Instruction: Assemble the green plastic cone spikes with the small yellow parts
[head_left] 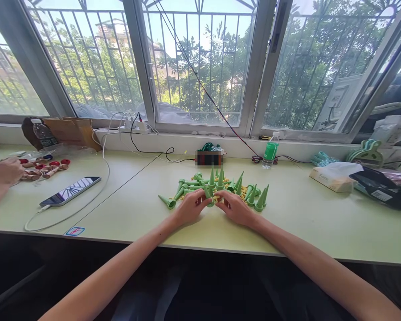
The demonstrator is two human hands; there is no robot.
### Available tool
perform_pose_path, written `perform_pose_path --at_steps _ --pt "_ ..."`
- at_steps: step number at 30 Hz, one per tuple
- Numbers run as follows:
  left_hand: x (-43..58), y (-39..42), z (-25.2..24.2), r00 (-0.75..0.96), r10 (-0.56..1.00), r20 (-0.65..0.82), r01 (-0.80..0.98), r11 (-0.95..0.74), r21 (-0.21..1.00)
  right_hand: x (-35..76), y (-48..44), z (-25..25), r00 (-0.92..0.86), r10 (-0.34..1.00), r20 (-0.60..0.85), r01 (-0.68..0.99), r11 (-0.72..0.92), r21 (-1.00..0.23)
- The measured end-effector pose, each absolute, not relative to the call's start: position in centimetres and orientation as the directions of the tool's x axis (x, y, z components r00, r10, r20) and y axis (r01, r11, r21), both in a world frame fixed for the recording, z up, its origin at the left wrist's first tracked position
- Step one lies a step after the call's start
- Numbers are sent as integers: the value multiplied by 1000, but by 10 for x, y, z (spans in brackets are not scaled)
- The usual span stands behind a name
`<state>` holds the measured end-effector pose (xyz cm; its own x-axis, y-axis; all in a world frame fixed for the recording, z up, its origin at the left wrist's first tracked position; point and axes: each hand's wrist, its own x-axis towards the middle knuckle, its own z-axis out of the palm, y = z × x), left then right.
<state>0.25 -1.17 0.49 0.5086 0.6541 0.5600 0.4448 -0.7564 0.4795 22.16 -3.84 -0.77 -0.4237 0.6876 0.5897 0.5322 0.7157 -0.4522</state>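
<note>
My left hand [191,207] is closed on a green plastic plant watering spike [207,193], its point upward, just above the table. Facing it, my right hand [235,207] pinches a small pale yellow piece [215,199] against or close to the spike's side; whether it sits in the spike I cannot tell. Behind both hands spreads a heap of similar green spikes [181,191], some upright and others lying down. Small yellow pieces [243,192] lie scattered among them. One spike [167,202] rests on its side left of my left hand, and upright ones [260,201] stand right of my right hand.
A smartphone [71,191] on a white cable lies left, near another person's hand [6,171] and red and wooden pieces [50,168]. At the back are a blurred dark box [209,158] and a bottle [270,151]. A tissue pack [336,174] lies right.
</note>
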Motion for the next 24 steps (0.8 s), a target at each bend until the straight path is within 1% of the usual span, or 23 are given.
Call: perform_pose_path --at_steps 5,14,24 --pt "3 -10 2 477 679 558 448 -734 510 222 -35 -11 -422 669 612 507 733 -453" --pt "1 -13 5 541 631 556 451 -776 442 223 -33 -13 -432 667 606 527 733 -431" --pt "0 -14 5 608 599 521 415 -799 435 224 -36 -10 -467 688 555 573 714 -403"
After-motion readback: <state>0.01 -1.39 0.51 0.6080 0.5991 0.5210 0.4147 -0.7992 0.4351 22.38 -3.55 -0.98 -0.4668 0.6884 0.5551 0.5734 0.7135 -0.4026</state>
